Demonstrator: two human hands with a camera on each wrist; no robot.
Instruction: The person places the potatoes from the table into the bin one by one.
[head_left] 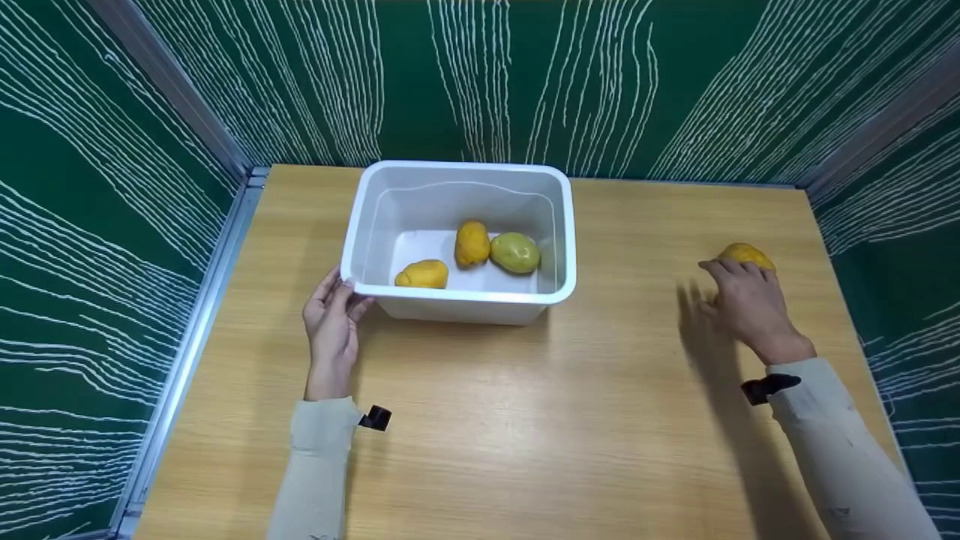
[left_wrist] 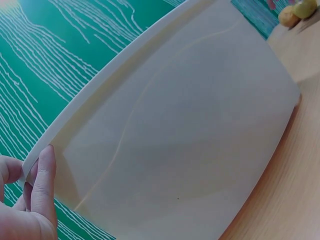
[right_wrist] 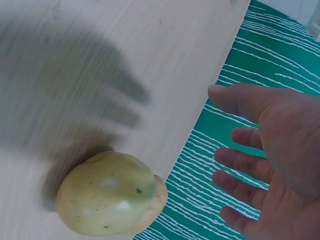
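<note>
My left hand (head_left: 330, 330) pinches the rim at the near left corner of a white plastic bin (head_left: 465, 309). In the left wrist view, fingers (left_wrist: 44, 182) lie on both sides of that rim. Inside the bin are two yellow lemon-like fruits, one upright (head_left: 472, 244) and one on its side (head_left: 422, 274), plus a green mango-like fruit (head_left: 514, 253). At the right, my right hand (head_left: 746, 307) hovers with spread fingers by a yellow fruit (head_left: 748, 256). The right wrist view has a green fruit (right_wrist: 107, 195) overlapping a yellowish one (right_wrist: 157, 207), both apart from the hand.
The wooden table (head_left: 570, 420) extends in front of the bin and on both sides. Green walls (head_left: 690, 90) with white wavy lines enclose its back and sides. A metal rail (head_left: 195, 322) runs along the left edge.
</note>
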